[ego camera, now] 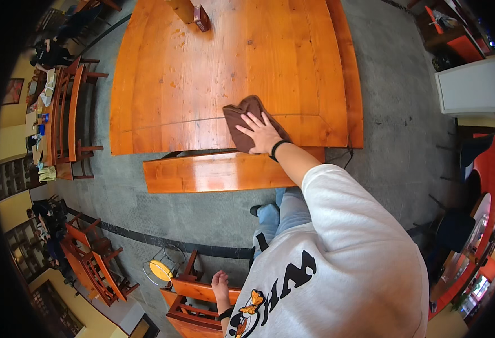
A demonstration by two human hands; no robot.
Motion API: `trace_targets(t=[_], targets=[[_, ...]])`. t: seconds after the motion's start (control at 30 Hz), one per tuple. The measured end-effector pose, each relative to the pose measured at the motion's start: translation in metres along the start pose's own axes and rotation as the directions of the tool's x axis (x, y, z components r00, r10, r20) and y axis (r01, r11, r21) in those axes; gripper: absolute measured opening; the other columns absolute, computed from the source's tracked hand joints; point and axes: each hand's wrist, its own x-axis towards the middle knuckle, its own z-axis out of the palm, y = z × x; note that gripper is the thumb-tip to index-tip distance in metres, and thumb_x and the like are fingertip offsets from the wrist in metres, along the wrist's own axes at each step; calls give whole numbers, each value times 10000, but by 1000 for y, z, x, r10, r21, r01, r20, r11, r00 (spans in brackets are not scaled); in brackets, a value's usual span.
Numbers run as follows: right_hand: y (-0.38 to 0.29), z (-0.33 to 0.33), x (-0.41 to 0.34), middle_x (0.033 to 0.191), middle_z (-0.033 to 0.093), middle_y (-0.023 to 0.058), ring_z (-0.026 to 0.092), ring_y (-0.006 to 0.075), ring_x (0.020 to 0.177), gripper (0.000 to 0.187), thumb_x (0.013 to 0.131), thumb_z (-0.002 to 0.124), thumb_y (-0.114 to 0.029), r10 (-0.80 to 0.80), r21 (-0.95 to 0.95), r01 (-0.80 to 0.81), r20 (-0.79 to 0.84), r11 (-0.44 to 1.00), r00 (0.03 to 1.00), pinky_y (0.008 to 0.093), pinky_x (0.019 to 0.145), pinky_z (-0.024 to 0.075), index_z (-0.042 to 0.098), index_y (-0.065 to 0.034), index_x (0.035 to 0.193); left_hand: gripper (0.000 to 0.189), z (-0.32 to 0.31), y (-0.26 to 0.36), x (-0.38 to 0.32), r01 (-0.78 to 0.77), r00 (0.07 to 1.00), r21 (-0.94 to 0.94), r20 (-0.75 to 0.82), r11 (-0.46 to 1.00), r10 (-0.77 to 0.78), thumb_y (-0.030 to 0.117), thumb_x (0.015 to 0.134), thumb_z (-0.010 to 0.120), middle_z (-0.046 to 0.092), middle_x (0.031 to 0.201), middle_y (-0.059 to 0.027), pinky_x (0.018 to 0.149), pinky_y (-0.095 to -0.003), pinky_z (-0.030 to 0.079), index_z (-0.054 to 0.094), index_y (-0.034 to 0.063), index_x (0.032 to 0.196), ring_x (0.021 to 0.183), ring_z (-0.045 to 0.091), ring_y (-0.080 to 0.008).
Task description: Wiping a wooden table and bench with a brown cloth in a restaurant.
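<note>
My right hand (262,133) lies palm down with spread fingers on a brown cloth (241,116), pressing it to the near edge of a varnished wooden table (213,84). One corner of the cloth is bunched up beyond my fingertips. Wet drops and streaks (175,74) mark the tabletop to the left. My left hand (220,282) hangs low at my side, above a wooden chair, its fingers loosely curled and nothing visible in it. At the far end of the table stand a small dark red box (202,18) and a brown container (181,9), cut off by the frame.
A wooden bench (226,172) runs between my legs and the table; another bench (351,80) lines its right side. A wooden chair (201,291) and a yellow-seated stool (160,269) are behind me. People (53,53) are far left. A white cabinet (476,88) stands right.
</note>
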Motion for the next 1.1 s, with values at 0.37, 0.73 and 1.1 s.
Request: trace_targets(t=[0.37,0.73,1.1], targets=[[55,0,-100,1606,56,87,38,270,1480,892,796,711,-449,210,-26,-210,23,977,977,566,1166,55,218,-277,1519,290,19,61,44,-180,982,105,77,978,173,156,929,552,646,953,-39,749,-239,460,591,-12,1162,880,595,-126],[-11,16,-33,1596,-43,177,-30,359,1472,916,826,607,-583,384,-22,-384,80,923,920,654,1118,1,144,-245,1541,300,-27,117,128,-245,965,174,135,954,223,164,932,560,668,1038,-94,862,-283,476,604,-26,1159,958,615,-169],[-172,44,149,1592,53,181,45,366,1467,846,843,574,-583,329,-10,-330,-69,944,942,680,1099,34,234,-210,1522,268,-110,243,258,-342,938,397,207,852,279,162,947,559,687,1019,-137,850,-320,495,621,13,1162,942,636,-194]])
